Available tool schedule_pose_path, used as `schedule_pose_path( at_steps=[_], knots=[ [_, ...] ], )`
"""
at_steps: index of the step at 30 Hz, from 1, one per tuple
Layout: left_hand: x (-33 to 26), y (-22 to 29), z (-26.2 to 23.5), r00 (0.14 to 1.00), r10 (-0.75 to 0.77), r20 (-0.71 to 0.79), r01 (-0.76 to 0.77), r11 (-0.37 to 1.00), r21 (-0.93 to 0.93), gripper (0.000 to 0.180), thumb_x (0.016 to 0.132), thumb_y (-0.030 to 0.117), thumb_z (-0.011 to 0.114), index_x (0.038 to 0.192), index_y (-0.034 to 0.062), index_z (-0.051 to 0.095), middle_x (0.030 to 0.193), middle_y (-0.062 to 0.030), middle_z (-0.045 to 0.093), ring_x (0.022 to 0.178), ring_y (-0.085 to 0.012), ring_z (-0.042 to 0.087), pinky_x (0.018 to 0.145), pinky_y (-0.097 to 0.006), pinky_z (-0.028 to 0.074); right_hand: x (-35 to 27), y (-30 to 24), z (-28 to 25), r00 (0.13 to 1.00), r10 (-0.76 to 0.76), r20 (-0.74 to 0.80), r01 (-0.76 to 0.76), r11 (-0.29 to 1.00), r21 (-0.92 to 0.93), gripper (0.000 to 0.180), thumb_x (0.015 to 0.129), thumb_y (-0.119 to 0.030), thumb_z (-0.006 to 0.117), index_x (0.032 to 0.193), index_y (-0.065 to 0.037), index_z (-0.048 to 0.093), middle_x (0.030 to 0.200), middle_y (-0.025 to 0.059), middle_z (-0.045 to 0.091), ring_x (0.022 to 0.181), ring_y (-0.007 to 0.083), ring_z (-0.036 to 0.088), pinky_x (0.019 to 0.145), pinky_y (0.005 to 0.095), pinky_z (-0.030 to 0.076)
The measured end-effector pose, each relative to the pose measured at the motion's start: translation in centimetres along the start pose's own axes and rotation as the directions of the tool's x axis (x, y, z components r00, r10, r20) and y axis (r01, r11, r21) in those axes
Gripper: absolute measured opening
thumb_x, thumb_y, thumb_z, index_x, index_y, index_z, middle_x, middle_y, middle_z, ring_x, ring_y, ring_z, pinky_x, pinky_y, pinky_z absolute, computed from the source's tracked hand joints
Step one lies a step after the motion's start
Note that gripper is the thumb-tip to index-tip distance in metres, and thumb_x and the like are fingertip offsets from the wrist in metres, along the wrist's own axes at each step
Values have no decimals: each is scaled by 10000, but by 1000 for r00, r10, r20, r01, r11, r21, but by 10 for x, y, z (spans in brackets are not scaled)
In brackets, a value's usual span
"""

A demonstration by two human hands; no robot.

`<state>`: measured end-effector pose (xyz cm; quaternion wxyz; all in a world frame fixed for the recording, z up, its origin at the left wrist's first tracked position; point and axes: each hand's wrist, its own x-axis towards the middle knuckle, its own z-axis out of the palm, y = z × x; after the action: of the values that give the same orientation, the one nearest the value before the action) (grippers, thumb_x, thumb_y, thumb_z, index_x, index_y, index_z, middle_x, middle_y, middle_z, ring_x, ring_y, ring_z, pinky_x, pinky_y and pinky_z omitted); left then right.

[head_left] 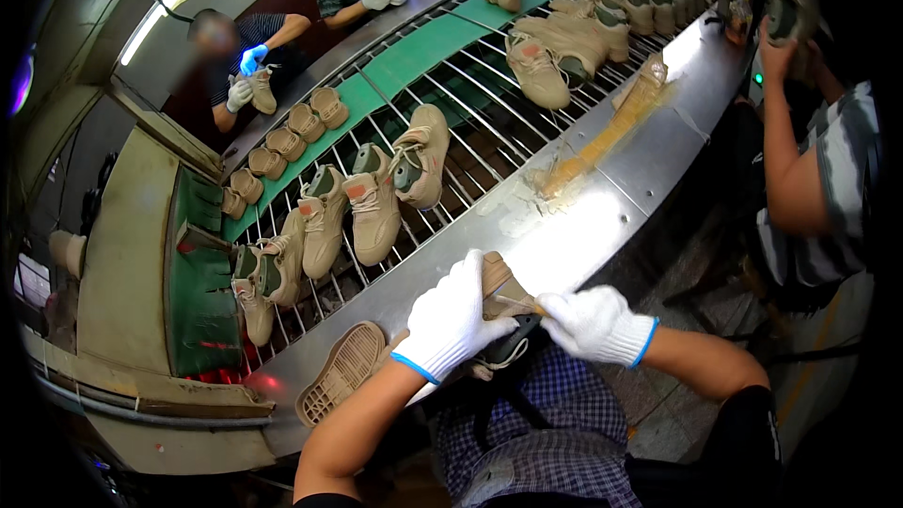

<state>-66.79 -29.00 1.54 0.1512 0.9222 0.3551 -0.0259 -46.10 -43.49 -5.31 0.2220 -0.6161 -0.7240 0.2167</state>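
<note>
Both my hands wear white knit gloves with blue cuffs. My left hand is closed around a tan shoe in front of my lap. A ribbed tan sole surface faces up on it, with dark green lining and loose laces lower down. My right hand is closed at the shoe's right side, fingertips pinched on a narrow tan edge or strip that I cannot make out. Left of my left forearm, a loose tan sole lies on the metal ledge, with another tan piece partly hidden by the wrist.
Tan lace-up shoes stand along a wire rack conveyor beyond the ledge. Several tan soles line a green belt. Two gloved co-workers sit across; another person holds a shoe at right. Yellowed tape covers part of the ledge.
</note>
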Motion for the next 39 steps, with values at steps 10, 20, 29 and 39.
schedule_pose_path(
  at_steps=[10,20,29,39],
  knots=[
    [-1,-3,5,986,166,2,-166,982,85,1051,787,532,861,1532,-33,381,1328,-258,640,1157,-410,693,923,-469,600,79,22,-1,974,98,202,-206,751,628,687,929,-387,776,1385,52,509,1115,280,726,927,355,755,823,456,603],
    [-27,-1,9,996,88,-24,-84,989,118,1086,763,509,880,1559,-6,352,1361,-229,633,1190,-397,681,918,-484,602,33,-9,52,878,374,-299,-139,797,587,523,963,-326,721,1321,29,582,1045,186,741,795,262,754,698,413,606],
    [-56,-13,-11,985,47,-164,-66,991,-114,1213,682,488,960,1594,-8,332,1430,-278,571,1305,-433,614,1084,-458,531,-6,-91,88,896,410,169,-188,7,982,392,933,-135,771,1224,-29,530,811,20,602,567,105,551,525,282,502],
    [-141,-92,31,782,-295,-550,-398,443,-803,1264,739,377,994,1623,-34,188,1539,-234,472,1422,-302,514,1199,-441,429,34,-163,28,838,-317,-444,355,935,2,590,733,-190,926,1243,-58,659,985,152,743,817,353,751,707,399,614]
  ],
)
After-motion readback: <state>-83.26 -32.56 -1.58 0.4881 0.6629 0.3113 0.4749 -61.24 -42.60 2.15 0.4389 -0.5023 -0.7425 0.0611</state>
